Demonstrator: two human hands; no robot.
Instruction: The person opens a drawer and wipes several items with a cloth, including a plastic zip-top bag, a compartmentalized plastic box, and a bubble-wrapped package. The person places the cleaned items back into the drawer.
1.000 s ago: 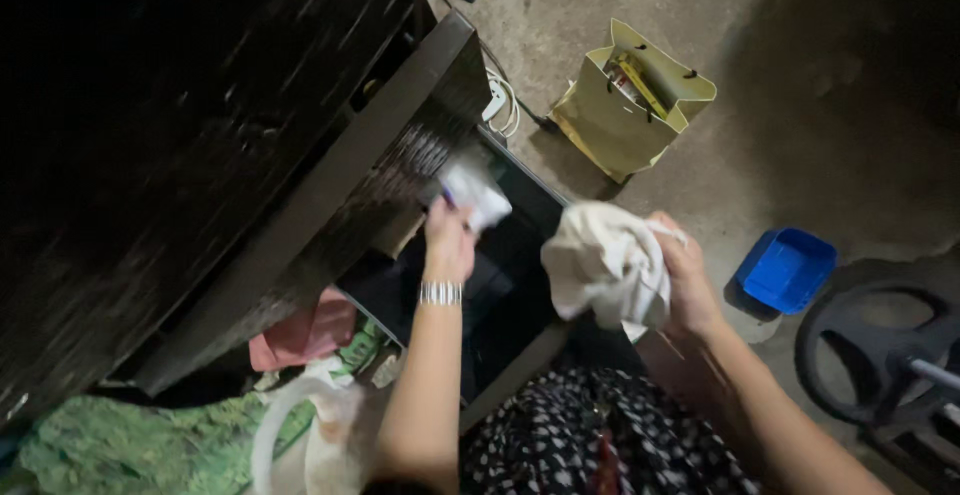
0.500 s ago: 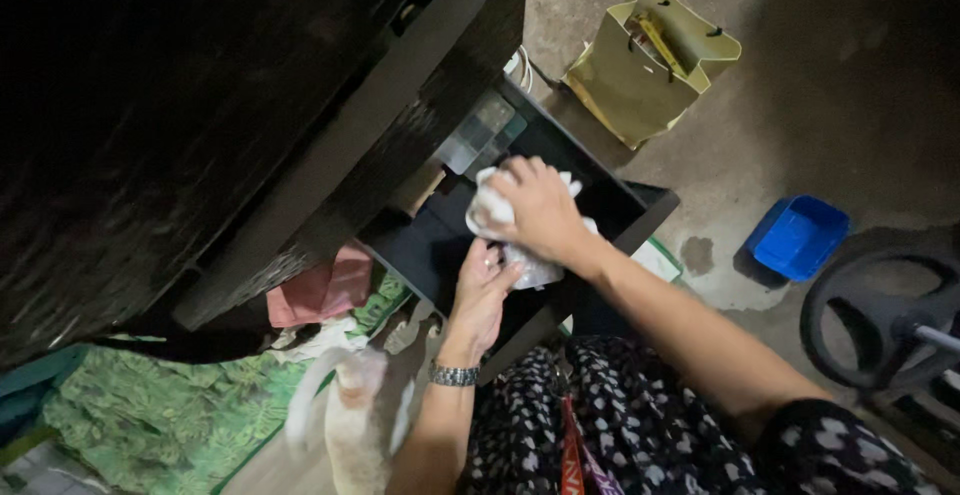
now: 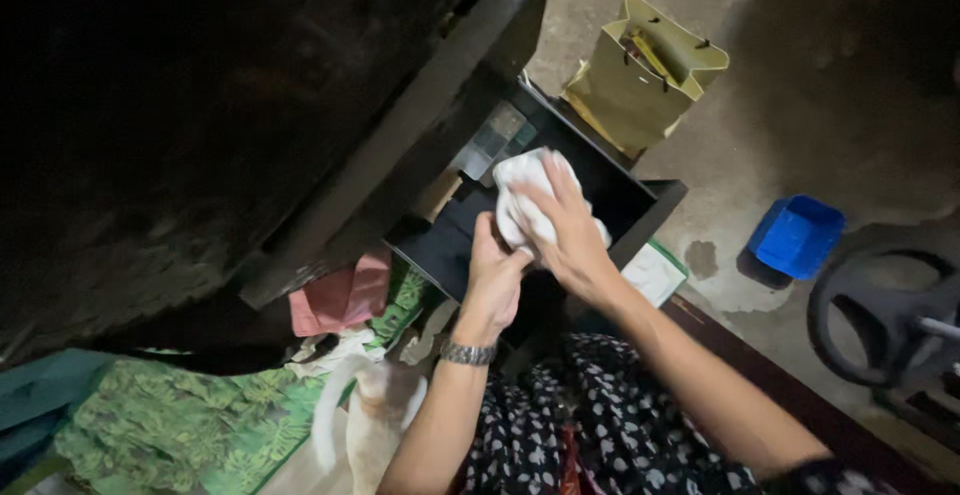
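Right hand (image 3: 568, 240) lies flat on a white cloth (image 3: 522, 195), fingers spread and curved over it, pressing it down inside an open black drawer (image 3: 610, 190). Left hand (image 3: 493, 280) is just beside it, fingers partly curled against the cloth's near edge, touching the right hand; can't tell if it actually grips any fabric. Metal bracelet (image 3: 468, 353) on the left wrist. Drawer is pulled out from a dark wooden cabinet (image 3: 250, 105); its interior is black, with something pale and boxy at the back, too dim to identify. Floor is bare grey concrete (image 3: 800, 85) with a damp patch near the drawer's corner. One yellow-green paper bag (image 3: 640, 80) stands upright behind the drawer, contents unclear. One blue plastic tub (image 3: 797, 237) sits well apart to the right. One dark wheel-shaped object (image 3: 890, 320) at the right edge, cut off. Under the cabinet: one pink cloth (image 3: 345, 295), one green leaf-patterned fabric (image 3: 170, 430), one white looped item (image 3: 365, 420) that is blurred. Cabinet top is nearly black, no detail readable. Black-and-white spotted clothing (image 3: 600, 425) fills the bottom of the view. Count: two hands, one cloth held.
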